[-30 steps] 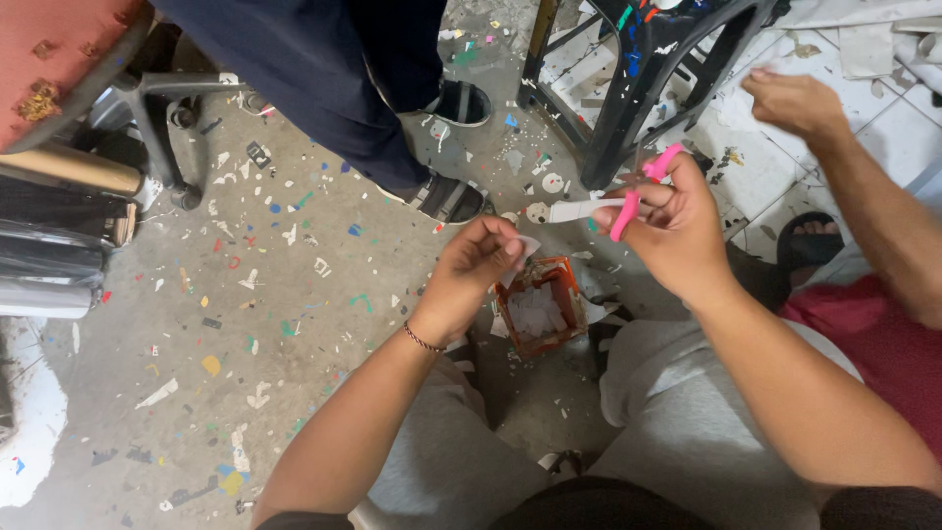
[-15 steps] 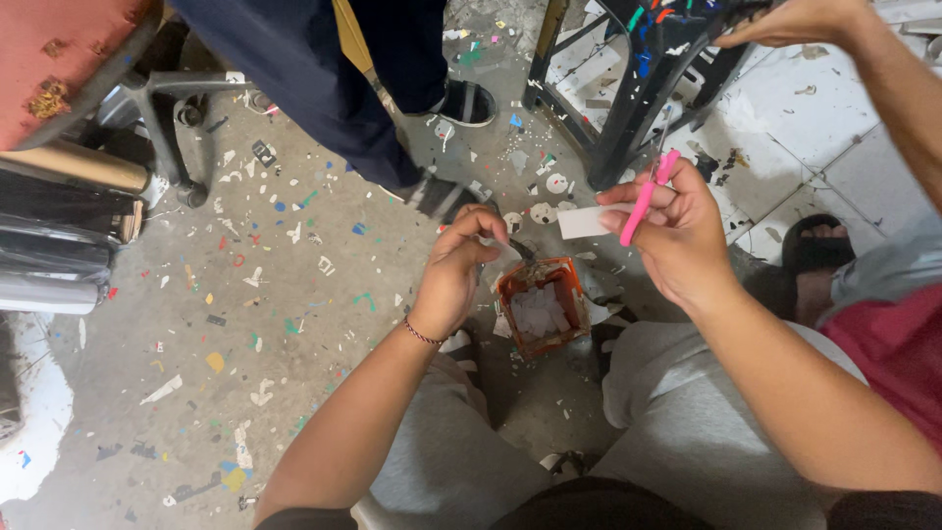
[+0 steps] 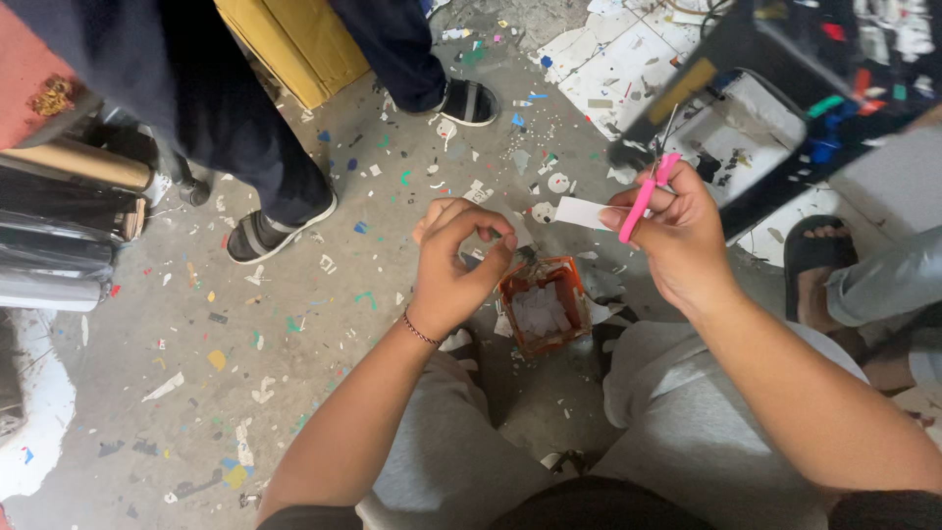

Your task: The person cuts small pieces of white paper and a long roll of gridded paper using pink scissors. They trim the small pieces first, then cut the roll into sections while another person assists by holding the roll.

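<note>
Scrap-littered grey concrete floor (image 3: 324,324) spreads below. Left hand (image 3: 453,265) hovers with fingers curled, thumb and forefinger pinched together, holding nothing visible, just beside a small orange box of white scraps (image 3: 538,306). Right hand (image 3: 677,236) grips pink-handled scissors (image 3: 648,191) and a white paper strip (image 3: 581,212).

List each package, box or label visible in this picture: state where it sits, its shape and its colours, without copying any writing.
White paper label: small blank rectangle, held in the right hand with pink scissors.
Orange box: small open container on the floor between the knees, holding white scraps.
Yellow box: large carton, top, beside a standing person's legs.
</note>
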